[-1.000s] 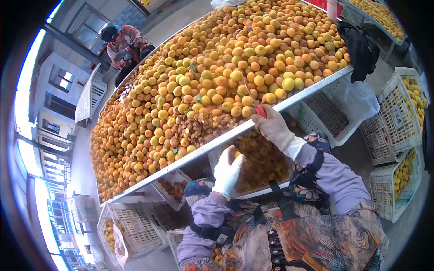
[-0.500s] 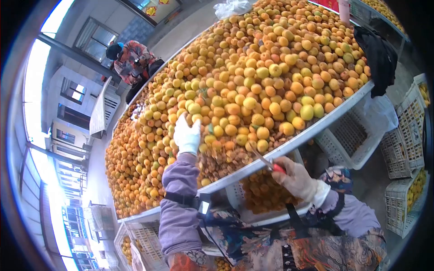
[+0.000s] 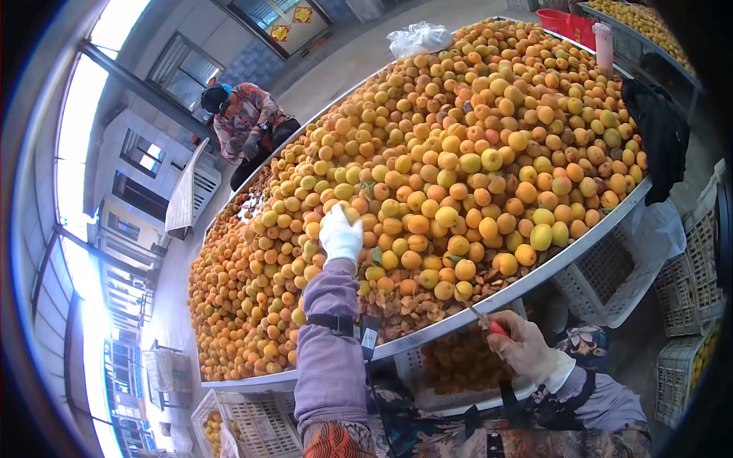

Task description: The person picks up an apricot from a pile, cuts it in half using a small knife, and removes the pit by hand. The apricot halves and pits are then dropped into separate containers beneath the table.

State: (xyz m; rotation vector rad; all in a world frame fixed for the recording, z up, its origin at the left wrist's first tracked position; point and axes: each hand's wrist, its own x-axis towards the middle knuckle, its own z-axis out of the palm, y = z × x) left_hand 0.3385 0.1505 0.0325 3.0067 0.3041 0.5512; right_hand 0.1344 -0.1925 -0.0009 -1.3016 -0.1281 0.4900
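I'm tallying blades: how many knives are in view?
1: a red-handled knife, in the right hand, near the table edge. Others may be hidden among the fruit.

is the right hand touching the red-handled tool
Touching. The head view shows the gloved right hand wrapped around the handle of the red-handled tool, with the metal end sticking out past the fingers.

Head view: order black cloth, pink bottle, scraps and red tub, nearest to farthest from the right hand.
1. Scraps, left of the right hand
2. Black cloth, right corner
3. Pink bottle, beyond the cloth
4. Red tub, beyond the bottle
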